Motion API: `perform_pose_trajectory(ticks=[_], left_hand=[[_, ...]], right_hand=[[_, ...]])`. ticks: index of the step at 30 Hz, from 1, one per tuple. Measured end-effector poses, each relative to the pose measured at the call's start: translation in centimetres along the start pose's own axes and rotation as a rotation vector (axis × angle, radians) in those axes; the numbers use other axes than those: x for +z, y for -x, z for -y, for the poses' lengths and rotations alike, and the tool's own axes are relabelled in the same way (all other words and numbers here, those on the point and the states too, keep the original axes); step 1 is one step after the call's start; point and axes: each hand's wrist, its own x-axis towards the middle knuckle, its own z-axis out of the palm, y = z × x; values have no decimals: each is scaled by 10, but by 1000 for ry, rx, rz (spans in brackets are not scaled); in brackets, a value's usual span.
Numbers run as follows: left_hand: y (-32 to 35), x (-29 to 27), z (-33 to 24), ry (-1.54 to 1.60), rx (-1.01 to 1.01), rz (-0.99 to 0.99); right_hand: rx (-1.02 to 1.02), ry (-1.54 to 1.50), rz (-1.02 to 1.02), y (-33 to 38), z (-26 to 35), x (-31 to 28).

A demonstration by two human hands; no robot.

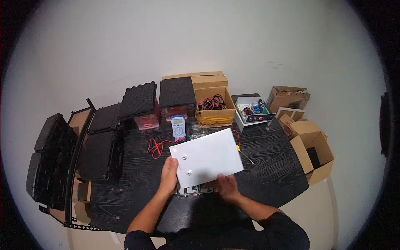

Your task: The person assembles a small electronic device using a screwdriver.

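A flat white panel (210, 154) with two small round fittings near its left edge is tilted in front of me. My left hand (168, 177) grips its left edge, thumb on the upper face. At the lower right edge, my right hand (228, 187) has its fingers curled around the panel. Below it, partly covered, sits an open device (189, 192) with metal connectors along its front. Beyond the panel is a blue multimeter (178, 130) with red test leads (156, 148). To the right lies a screwdriver (246, 155) with a yellow handle.
A cardboard box (215, 118) of cables and an open white instrument case (255, 114) stand at the back. Left of them are black-lidded boxes (177, 93). Black cases (102, 156) line the left side. An open cardboard box (318, 154) is beyond the table's right edge.
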Motion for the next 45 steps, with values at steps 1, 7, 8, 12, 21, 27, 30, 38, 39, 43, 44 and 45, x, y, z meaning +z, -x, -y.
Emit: perform_pose_trajectory(ticks=[1, 7, 8, 12, 21, 27, 30, 38, 39, 43, 44, 45], left_hand=[[2, 5, -1, -99, 46, 28], [3, -5, -13, -543, 513, 115], [2, -13, -11, -597, 583, 59], [-6, -42, 29, -591, 612, -54], [-15, -55, 77, -580, 491, -54], [-16, -54, 76, -606, 434, -6], [-16, -52, 75, -604, 433, -3], [-11, -52, 72, -662, 435, -34], [-11, -54, 73, -665, 432, -42], [-11, -51, 76, -638, 393, -46], [-13, -45, 77, -633, 419, -32], [-14, -42, 78, -635, 446, -31]], right_hand=[[-110, -15, -75, 0, 10, -2], [-475, -68, -386, -10, 88, -47], [-498, -99, -417, -13, 94, -64], [-533, -184, -624, -18, 107, -141], [-597, -63, -911, -31, 96, -246], [-514, -69, -899, -37, 84, -271], [-480, -76, -897, -41, 81, -275], [-401, -30, -875, -43, 78, -263], [-395, -29, -868, -44, 78, -262], [-373, 252, -936, -31, 82, -289], [-561, 367, -1176, -27, 82, -301], [-751, 482, -1397, -33, 80, -299]])
